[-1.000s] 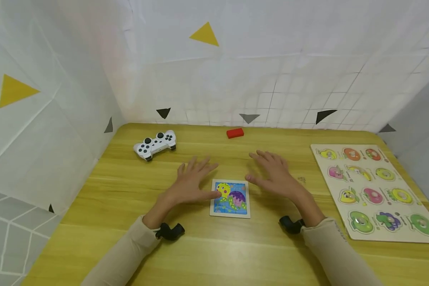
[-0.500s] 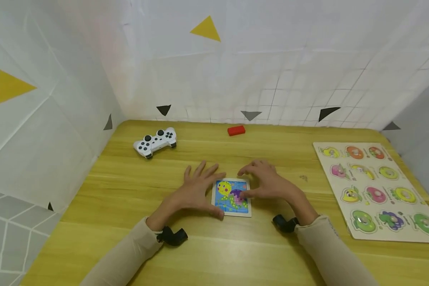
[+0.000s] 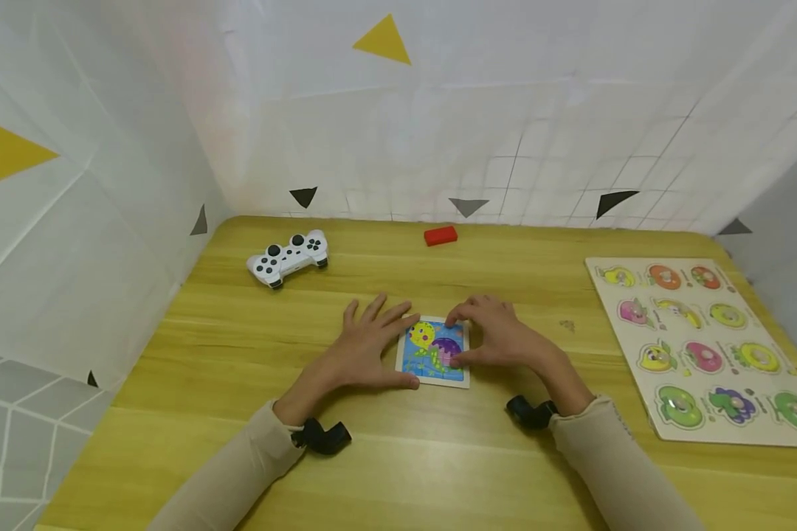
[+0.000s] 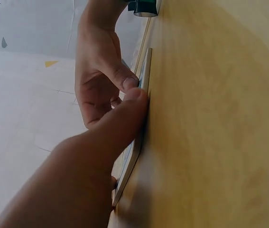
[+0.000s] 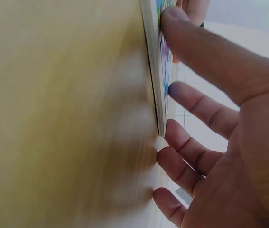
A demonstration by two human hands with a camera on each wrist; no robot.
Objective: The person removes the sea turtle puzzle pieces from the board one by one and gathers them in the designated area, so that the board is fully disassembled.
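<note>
Over the last second the right hand [image 3: 505,338] has been moving in over the square picture puzzle [image 3: 432,355], and the left thumb has been shifting to the puzzle's near edge.

At far left a white game controller [image 3: 288,257] is lying on the wooden table [image 3: 405,472]. Right of it and nearer, the left hand [image 3: 365,358] is spreading its fingers wide – thumb touching the puzzle's near edge, index fingertip resting by its far-left corner – so thumb and fingers are standing well apart. The puzzle is lying flat between the two hands, showing a yellow-and-purple creature on blue. Beyond it, a red block [image 3: 440,236] is sitting near the table's far edge. The right hand is arching over the puzzle's right side, its thumb and index fingertip touching the picture at separate spots – apart, not clamped. Farther right, a board of fruit pieces [image 3: 631,335] is lying flat.
</note>
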